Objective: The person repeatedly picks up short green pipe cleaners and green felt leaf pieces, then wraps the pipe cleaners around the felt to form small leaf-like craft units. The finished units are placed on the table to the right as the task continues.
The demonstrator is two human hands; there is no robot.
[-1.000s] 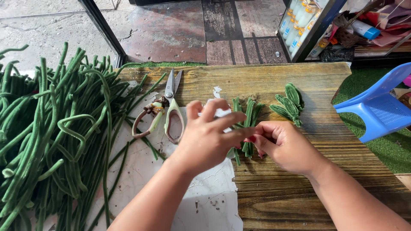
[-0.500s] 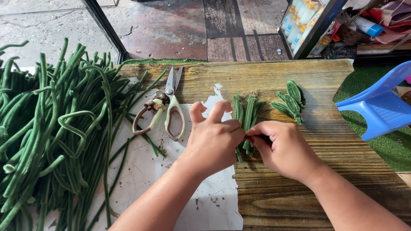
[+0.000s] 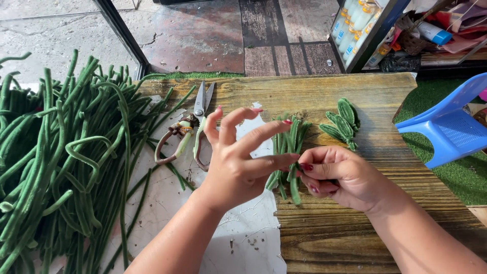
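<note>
My right hand pinches a small bundle of short green stem pieces at its lower end, just above the wooden table. My left hand has its fingers spread; the thumb and one finger touch the bundle beside my right fingers. A finished green leaf-shaped piece lies on the wood to the right of the bundle. Scissors with worn handles lie to the left of my left hand.
A big heap of long green stems covers the left side, on a white sheet. A blue plastic chair stands at the right over green turf. A shelf of bottles stands beyond the table.
My left hand's fingers have spread apart from a closed hold around the bundle. My right hand still pinches the bundle's lower end.
</note>
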